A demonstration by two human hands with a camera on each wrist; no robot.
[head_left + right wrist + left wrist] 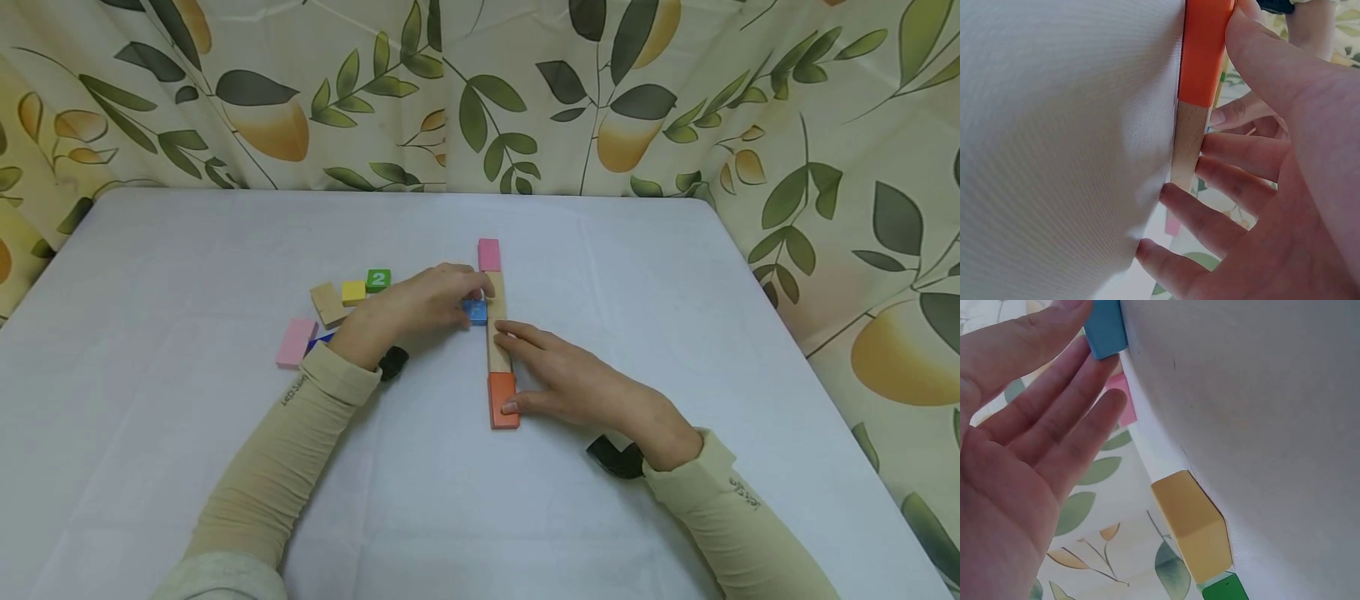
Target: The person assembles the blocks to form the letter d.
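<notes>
A straight row on the table has a pink block (489, 255) at its far end, natural wood (499, 357) in the middle and an orange block (497, 392) at the near end. My left hand (427, 302) pinches a blue block (475, 313) between thumb and fingers, against the row's left side. In the left wrist view the blue block (1107, 328) shows by the thumb. From the right, my right hand (577, 379) rests along the row, its thumb on the orange block (1202, 56) and its spread fingertips at the wood (1187, 137).
Left of the row lie a green block marked 2 (378, 280), a yellow block (353, 292), a wooden block (327, 304), a pink block (296, 343) and a dark blue block (318, 342), partly behind the left forearm. A leaf-patterned curtain (375, 92) hangs behind the white table (187, 400).
</notes>
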